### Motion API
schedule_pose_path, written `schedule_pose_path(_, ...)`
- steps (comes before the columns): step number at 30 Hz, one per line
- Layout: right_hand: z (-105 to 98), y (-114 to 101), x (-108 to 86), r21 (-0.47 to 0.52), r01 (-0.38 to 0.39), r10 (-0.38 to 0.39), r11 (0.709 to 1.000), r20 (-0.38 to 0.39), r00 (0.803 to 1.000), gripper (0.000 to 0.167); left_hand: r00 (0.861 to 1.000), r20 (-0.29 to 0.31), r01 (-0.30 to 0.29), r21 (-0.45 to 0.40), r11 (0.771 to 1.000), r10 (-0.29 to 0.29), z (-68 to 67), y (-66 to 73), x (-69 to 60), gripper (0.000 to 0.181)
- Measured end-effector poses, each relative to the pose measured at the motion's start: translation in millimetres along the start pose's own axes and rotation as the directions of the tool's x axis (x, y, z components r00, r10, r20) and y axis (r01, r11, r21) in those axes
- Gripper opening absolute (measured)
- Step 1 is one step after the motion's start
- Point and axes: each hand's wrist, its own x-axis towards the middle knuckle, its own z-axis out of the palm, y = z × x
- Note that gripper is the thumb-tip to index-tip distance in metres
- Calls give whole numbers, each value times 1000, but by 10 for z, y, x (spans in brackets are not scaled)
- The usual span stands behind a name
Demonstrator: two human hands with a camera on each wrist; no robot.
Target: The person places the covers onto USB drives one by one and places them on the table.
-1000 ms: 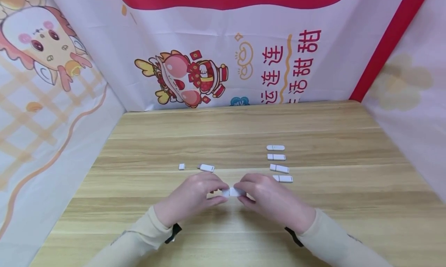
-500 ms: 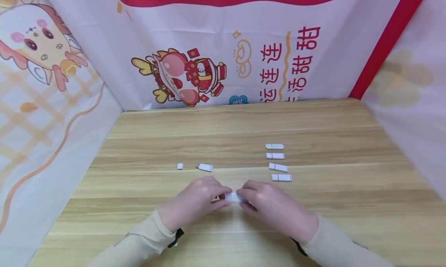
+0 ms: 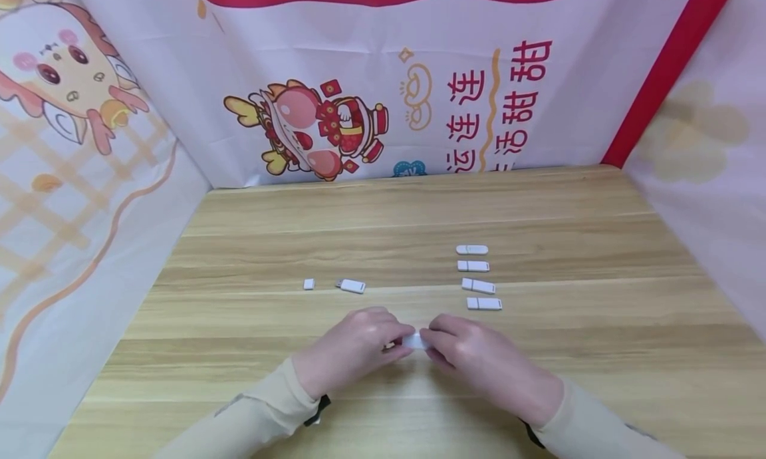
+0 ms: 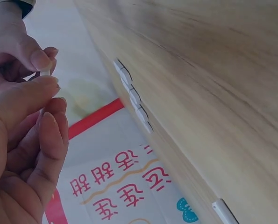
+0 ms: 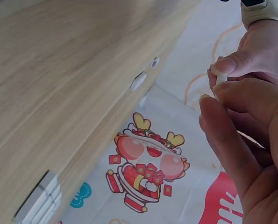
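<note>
A white USB stick (image 3: 415, 341) is held level between my two hands, just above the wooden table. My left hand (image 3: 362, 346) pinches its left end between thumb and fingers. At the right end, my right hand (image 3: 481, 359) pinches it the same way. Both sets of fingertips nearly meet, so only a short white strip shows; whether its cap is fully on is hidden. In the left wrist view a sliver of the USB stick (image 4: 45, 73) shows between the fingertips. The right wrist view shows the USB stick (image 5: 221, 80) edge-on.
Several capped white USB sticks (image 3: 479, 286) lie in a column beyond my right hand. Beyond my left hand lies an uncapped USB stick (image 3: 352, 286), its plug pointing left, with a loose white cap (image 3: 308, 284) beside it. Printed cloth (image 3: 359, 33) walls the wooden table (image 3: 287, 233).
Both hands have shifted right and slightly nearer with the USB stick. Their fingertips have drawn closer together, leaving less of it visible. The sticks on the table stay where they lie.
</note>
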Motion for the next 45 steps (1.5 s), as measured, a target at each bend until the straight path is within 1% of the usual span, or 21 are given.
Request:
schedule_pose_path(3,-17,9,-28,-8,20,-20,1000,-24,1000,31,999,-6,-34,-5,999,34,10,0,32,12)
schedule_pose_path(6,-34,14,-61,-8,39,-39,999,-41,998,29,997,-13,-72,-8,997,72,29,3,60,12)
schedule_pose_path(8,-42,19,-81,-7,52,-53,999,-53,997,10,995,-25,-96,-8,995,96,45,8,76,14)
schedule_pose_path(9,-44,23,-90,-6,60,-60,998,-61,996,7,994,-31,-105,-1,994,105,53,10,84,14)
schedule_pose_path(13,-49,36,-116,-1,75,-75,997,-89,993,47,990,-65,-125,21,992,126,69,27,108,16)
schedule_pose_path(15,-52,43,-129,0,78,-77,997,-95,992,49,988,-69,-136,47,990,139,70,42,121,17)
schedule_pose_path(17,-55,53,-152,11,79,-77,997,-94,993,47,987,-60,-146,72,987,151,78,56,133,17)
schedule_pose_path(19,-57,72,-183,25,78,-75,997,-87,993,44,987,-52,-148,71,986,152,104,71,147,16)
schedule_pose_path(22,-61,120,-241,57,60,-56,997,-65,996,13,990,-23,-134,65,989,136,167,81,181,13)
schedule_pose_path(23,-68,138,-259,68,49,-45,997,-53,998,9,992,-13,-123,52,991,123,188,88,197,12)
schedule_pose_path(24,-77,156,-277,78,35,-32,996,-42,999,13,995,1,-103,37,994,103,210,95,216,11)
schedule_pose_path(26,-101,191,-308,98,1,1,995,-21,1000,29,997,48,-69,30,997,68,245,109,268,9)
schedule_pose_path(28,-128,224,-340,107,-33,34,994,-3,999,30,995,94,-31,16,999,29,286,124,327,7)
schedule_pose_path(30,-154,256,-379,111,-73,71,991,15,997,31,990,140,7,2,1000,-7,326,129,394,7)
schedule_pose_path(33,-184,305,-431,101,-133,128,986,48,991,30,981,188,40,-8,999,-38,395,122,501,10)
schedule_pose_path(35,-203,336,-456,98,-171,164,980,69,984,29,976,210,57,-15,998,-53,439,111,570,11)
schedule_pose_path(39,-224,405,-490,96,-221,214,970,79,974,29,968,240,73,-19,997,-67,522,90,688,11)
schedule_pose_path(45,-230,525,-538,78,-232,225,970,85,971,27,958,271,98,3,995,-95,641,56,823,18)
